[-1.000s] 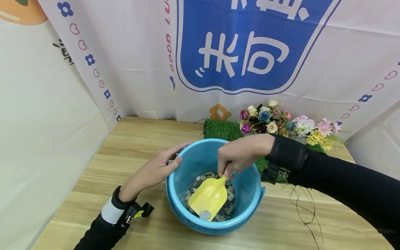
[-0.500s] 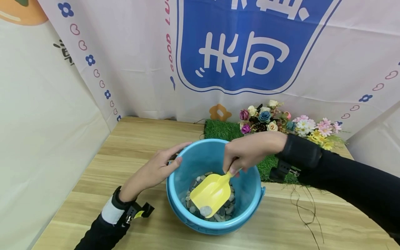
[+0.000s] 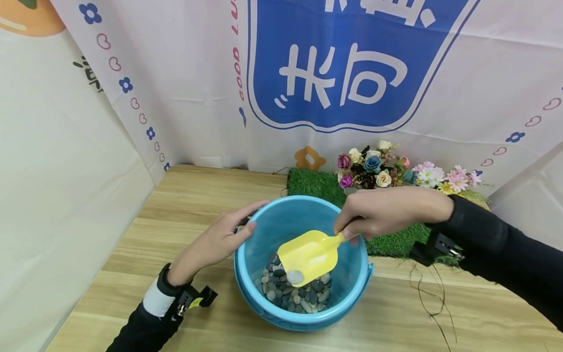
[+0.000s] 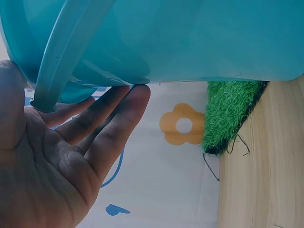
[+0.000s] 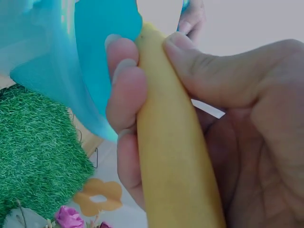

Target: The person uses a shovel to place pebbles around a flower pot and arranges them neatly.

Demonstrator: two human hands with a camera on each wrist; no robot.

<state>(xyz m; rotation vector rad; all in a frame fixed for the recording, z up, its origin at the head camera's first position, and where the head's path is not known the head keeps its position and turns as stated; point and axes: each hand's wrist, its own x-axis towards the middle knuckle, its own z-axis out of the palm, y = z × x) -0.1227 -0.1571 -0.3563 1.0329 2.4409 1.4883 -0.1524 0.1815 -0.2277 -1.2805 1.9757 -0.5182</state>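
A yellow toy shovel (image 3: 308,258) is tilted inside the blue bucket (image 3: 300,320), a pale flat pebble (image 3: 294,276) lying near its lower edge. My right hand (image 3: 382,212) grips the shovel's handle (image 5: 173,142), fingers on one side and thumb on the other in the right wrist view. Below the blade, grey and tan pebbles (image 3: 303,298) cover the bucket's bottom. At the bucket's left side rests my left hand (image 3: 220,236), its thumb at the rim. In the left wrist view its fingers reach nearly straight along the bucket's outer wall beside the bucket's handle (image 4: 71,52).
Behind the bucket, a green turf mat (image 3: 312,182) bears artificial flowers (image 3: 374,166). Loose dark strands (image 3: 433,298) trail over the wooden table (image 3: 193,195) at the right. A printed white cloth (image 3: 198,122) hangs at the back.
My right hand has moved right, drawing the shovel up and away from the near side of the bucket with the pebble on it. More pebbles show below. My left hand stays put.
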